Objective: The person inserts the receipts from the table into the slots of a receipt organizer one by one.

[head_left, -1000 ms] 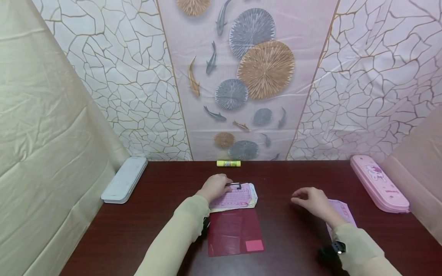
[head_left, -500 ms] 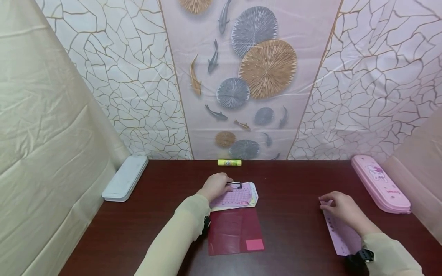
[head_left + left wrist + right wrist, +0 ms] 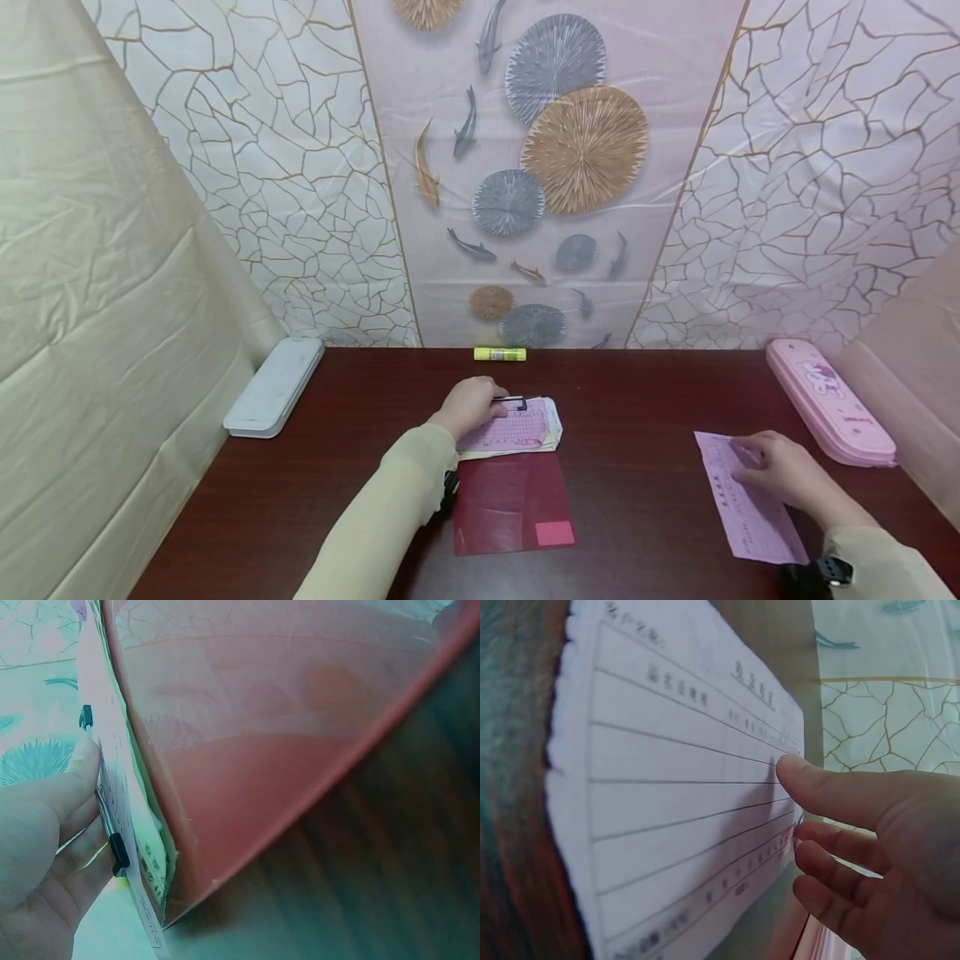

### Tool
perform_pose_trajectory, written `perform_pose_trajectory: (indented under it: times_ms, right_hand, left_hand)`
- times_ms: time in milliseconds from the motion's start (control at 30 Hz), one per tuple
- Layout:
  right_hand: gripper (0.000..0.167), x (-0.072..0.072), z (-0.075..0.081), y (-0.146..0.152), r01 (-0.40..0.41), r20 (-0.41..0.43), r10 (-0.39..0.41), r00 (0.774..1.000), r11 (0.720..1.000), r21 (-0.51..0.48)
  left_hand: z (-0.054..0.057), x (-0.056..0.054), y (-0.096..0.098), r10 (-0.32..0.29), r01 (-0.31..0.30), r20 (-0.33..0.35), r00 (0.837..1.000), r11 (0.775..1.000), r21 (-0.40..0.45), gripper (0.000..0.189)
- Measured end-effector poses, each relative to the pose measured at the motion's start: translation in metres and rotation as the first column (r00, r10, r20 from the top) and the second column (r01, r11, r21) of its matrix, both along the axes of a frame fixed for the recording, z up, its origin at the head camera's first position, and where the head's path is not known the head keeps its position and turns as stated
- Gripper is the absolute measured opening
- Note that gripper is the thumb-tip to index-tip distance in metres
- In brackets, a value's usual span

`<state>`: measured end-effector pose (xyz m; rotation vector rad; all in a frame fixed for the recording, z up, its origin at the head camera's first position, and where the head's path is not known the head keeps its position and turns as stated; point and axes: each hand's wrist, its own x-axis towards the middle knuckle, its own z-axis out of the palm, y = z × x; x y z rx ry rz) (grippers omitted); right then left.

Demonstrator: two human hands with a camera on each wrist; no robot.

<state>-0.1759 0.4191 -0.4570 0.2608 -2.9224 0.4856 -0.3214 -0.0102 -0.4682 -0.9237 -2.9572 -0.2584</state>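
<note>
My left hand (image 3: 471, 407) grips the clip (image 3: 513, 402), a metal bar with black ends, at the top of a stack of pink and cream printed slips (image 3: 513, 429). The stack overlaps the upper part of a see-through red sheet (image 3: 510, 504). In the left wrist view, the thumb lies over the clip (image 3: 112, 832), its other fingers just below. My right hand (image 3: 783, 471) is over a loose pink ruled form (image 3: 750, 521) on the table. In the right wrist view, the thumb (image 3: 799, 769) overlaps the form's far edge, with the other fingertips apart from it at that edge.
A yellow glue stick (image 3: 499, 354) lies at the table's back edge. A white pencil case (image 3: 273, 387) is at the back left, a pink one (image 3: 831, 402) at the back right. Patterned sheeting (image 3: 570, 275) hangs right behind the table.
My right hand has moved rightward over the loose pink form, uncovering more of its left side. The left hand keeps its place on the clip.
</note>
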Motion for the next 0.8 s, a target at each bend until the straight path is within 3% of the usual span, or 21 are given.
perform_pose_trajectory:
  times_ms: [233, 567, 800]
  right_hand:
    - [0.066, -0.002, -0.008, -0.002, -0.017, -0.073, 0.016, 0.997, 1.0, -0.002]
    - [0.056, -0.009, -0.004, -0.009, -0.054, 0.04, 0.054, 0.998, 0.999, 0.007]
    - [0.06, -0.011, -0.002, -0.01, 0.014, 0.058, -0.016, 0.998, 1.0, 0.028]
  left_hand:
    - [0.001, 0.001, 0.0, 0.007, -0.007, 0.006, 1.0, 1.0, 0.007, 0.029]
    - [0.0, 0.001, 0.0, 0.01, -0.011, 0.007, 1.0, 1.0, 0.024, 0.029]
    - [-0.002, 0.0, 0.0, 0.019, -0.019, 0.011, 1.0, 1.0, 0.013, 0.029]
